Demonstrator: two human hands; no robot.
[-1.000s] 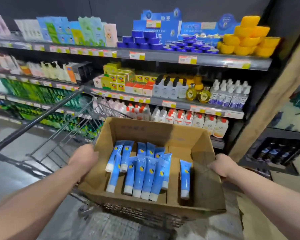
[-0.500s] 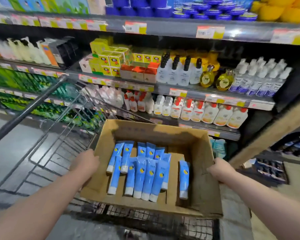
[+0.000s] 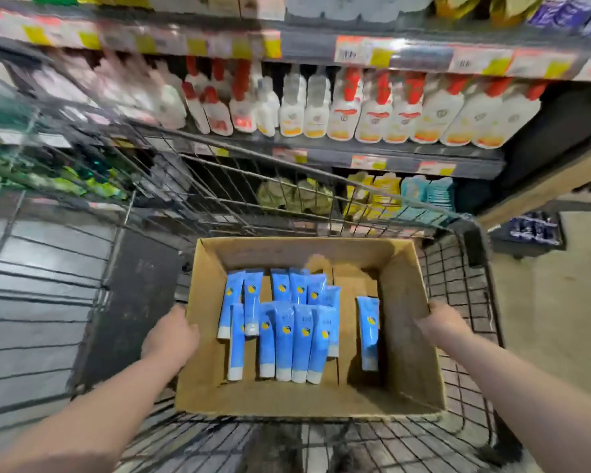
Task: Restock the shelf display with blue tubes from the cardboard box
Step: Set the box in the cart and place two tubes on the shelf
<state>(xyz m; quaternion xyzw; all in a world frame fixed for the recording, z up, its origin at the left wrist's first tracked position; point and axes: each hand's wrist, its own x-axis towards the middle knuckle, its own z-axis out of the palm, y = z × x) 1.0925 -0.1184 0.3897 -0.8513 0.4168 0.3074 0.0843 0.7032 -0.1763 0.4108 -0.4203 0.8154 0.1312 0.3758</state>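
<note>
An open cardboard box [image 3: 403, 336] sits inside a wire shopping cart [image 3: 458, 285]. Several blue tubes [image 3: 287, 332] with white caps lie flat on its bottom, most in a bunch at the left and middle, one tube [image 3: 368, 332] apart at the right. My left hand [image 3: 171, 336] grips the box's left wall and my right hand [image 3: 440, 324] grips its right wall. The shelf display [image 3: 389, 162] stands beyond the cart.
White bottles with red caps [image 3: 372, 107] fill the shelf straight ahead. Yellow and teal packs [image 3: 400, 196] sit on the shelf below, behind the cart's wire front. Price tags line the shelf edges. A wooden beam [image 3: 543, 186] slants at the right. Grey floor lies at the left.
The box has gone down into the cart with both hands still on its walls. My view has tilted downward and nearer the shelves, so the upper shelves have left the frame.
</note>
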